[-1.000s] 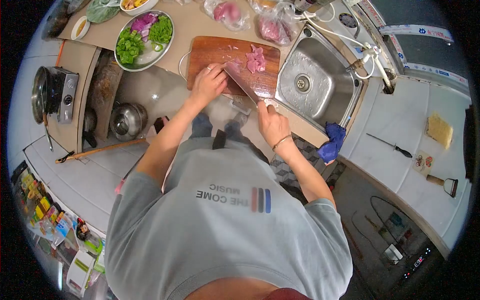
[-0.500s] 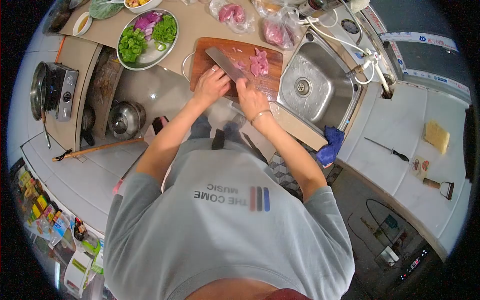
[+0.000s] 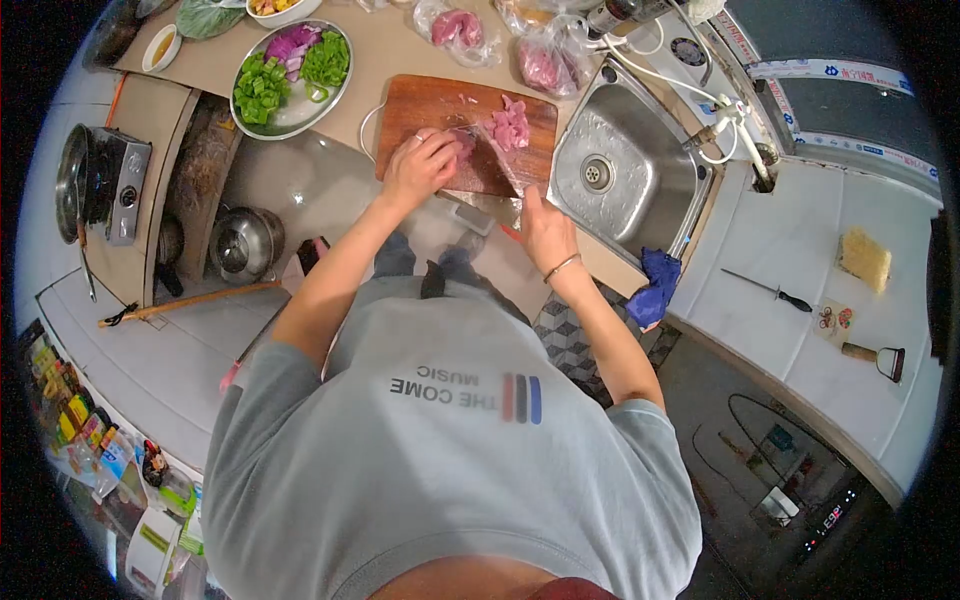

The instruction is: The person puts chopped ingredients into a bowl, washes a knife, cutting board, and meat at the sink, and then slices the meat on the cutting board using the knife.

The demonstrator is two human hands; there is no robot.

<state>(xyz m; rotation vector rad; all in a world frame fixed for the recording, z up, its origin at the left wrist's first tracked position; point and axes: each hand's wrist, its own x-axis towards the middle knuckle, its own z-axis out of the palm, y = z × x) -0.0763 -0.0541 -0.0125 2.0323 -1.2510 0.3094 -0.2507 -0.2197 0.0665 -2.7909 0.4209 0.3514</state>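
Observation:
A wooden cutting board (image 3: 400,100) lies near the counter's front edge. My right hand (image 3: 548,235) is closed round the handle of a knife (image 3: 505,165), whose blade is edge-on and slightly blurred above the board. With its fingers curled, my left hand (image 3: 420,165) presses on a piece of raw meat (image 3: 464,148) left of the blade. Cut pink meat pieces (image 3: 510,122) sit in a small pile just right of the blade. Part of the held meat is hidden by my fingers.
Left of the board stands a metal plate (image 3: 292,130) with chopped green peppers (image 3: 262,88) and purple onion (image 3: 293,46). Bagged meat (image 3: 458,28) lies behind the board. A steel sink (image 3: 625,205) adjoins on the right, with a blue cloth (image 3: 655,285) over its front edge.
My right hand has moved right and toward my body with the knife, turning the blade from lying flat across the board to edge-on. My left hand remains at the meat.

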